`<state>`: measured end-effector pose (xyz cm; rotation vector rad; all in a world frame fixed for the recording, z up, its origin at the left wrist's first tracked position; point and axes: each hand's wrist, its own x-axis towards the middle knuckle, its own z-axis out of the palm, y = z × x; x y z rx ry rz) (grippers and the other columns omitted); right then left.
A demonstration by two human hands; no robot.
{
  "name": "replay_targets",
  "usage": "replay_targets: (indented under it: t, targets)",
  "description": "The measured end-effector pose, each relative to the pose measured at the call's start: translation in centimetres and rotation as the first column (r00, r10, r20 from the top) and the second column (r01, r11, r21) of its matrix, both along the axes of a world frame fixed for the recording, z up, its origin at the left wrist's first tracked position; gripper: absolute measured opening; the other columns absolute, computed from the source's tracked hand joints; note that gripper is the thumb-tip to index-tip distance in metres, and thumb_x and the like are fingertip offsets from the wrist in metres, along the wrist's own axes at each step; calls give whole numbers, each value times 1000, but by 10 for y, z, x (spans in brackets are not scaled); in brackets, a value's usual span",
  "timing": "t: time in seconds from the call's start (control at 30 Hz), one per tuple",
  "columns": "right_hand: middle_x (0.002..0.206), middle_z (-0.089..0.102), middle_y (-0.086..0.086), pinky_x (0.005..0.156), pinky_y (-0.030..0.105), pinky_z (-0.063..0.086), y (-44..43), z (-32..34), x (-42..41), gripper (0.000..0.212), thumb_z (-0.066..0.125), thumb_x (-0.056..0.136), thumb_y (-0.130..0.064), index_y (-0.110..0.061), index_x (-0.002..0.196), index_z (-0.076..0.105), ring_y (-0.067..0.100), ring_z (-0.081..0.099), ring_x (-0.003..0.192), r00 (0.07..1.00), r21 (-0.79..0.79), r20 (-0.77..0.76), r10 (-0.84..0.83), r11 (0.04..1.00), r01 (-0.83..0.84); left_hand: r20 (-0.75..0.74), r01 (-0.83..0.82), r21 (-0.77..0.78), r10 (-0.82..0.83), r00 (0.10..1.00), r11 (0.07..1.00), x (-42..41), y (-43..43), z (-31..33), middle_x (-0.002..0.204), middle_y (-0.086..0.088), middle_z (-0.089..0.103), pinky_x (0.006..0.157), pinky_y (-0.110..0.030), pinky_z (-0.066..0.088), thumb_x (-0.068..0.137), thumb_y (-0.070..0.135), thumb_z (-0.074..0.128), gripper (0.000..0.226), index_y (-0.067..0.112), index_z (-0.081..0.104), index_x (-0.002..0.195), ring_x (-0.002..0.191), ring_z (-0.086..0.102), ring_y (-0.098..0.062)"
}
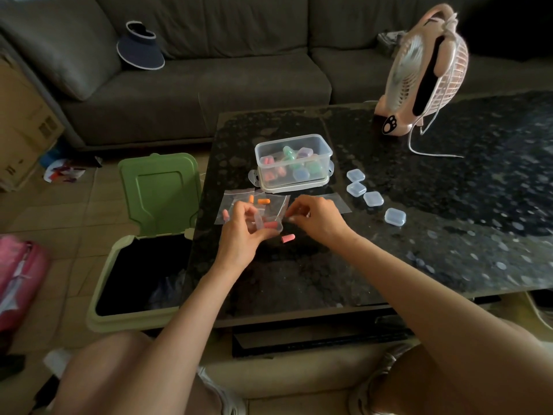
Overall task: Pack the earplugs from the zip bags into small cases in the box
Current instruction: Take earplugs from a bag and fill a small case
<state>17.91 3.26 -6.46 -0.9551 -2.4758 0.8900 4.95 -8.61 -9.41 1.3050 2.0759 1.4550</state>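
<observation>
— Where's the case (270,226)?
— Pinched in my left hand (239,235), pink inside. My right hand (318,218) curls at its rim; grip unclear.
— Next?
— I'd hold level, fetch the loose plug (288,238) just below.

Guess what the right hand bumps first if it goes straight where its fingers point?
Probably the small clear case held by the left hand; the right hand points left at it, though depth is unclear.
</observation>
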Motion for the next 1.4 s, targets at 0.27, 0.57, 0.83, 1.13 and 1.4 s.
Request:
replay_targets:
  t: [0.27, 0.57, 0.83, 1.13, 1.4]
  targets:
    - [106, 57, 1, 74, 27, 46, -3, -14, 1, 25, 69, 82, -39, -20, 97, 64, 17, 57, 93, 945, 131, 324, 44, 987, -91, -42, -5, -55, 3, 999, 998, -5, 2, -10, 86, 21, 60, 104, -60, 34, 68, 24, 81, 47, 16, 46, 97, 88, 65, -6]
    - [84, 64, -8, 69, 26, 49, -5, 13, 1, 20, 71, 80, -41, -22, 82, 64, 8, 57, 75, 999, 23, -34, 40, 999, -40, -139, -7, -89, -6, 990, 996, 1, 2, -9, 96, 3, 67, 119, -43, -4, 66, 42, 75, 51, 17, 45, 99, 99, 63, -17]
    - [89, 63, -5, 72, 35, 53, -4, 0, 0, 33, 69, 78, -49, -18, 89, 68, 15, 60, 81, 989, 134, 119, 89, 986, -105, -134, 36, -61, -44, 990, 997, 7, 0, -4, 94, -1, 71, 98, -2, -17, 67, 38, 77, 50, 12, 48, 99, 103, 63, -15]
    - [94, 67, -2, 77, 37, 54, -6, 5, 3, 31, 69, 79, -46, -19, 93, 67, 16, 61, 85, 990, 59, 115, 87, 994, -94, -132, 33, -82, -44, 990, 996, 6, 2, -5, 92, 4, 71, 108, -26, -22, 68, 39, 76, 44, 21, 46, 94, 112, 58, -21]
    - [93, 68, -5, 81, 39, 54, -5, 5, 3, 17, 71, 80, -33, -21, 92, 68, 14, 61, 86, 993, 19, 79, 85, 996, -86, -97, 20, -94, -29, 995, 995, 12, -1, 4, 95, -5, 71, 99, -2, -12, 70, 31, 78, 47, 9, 49, 100, 98, 63, -15]
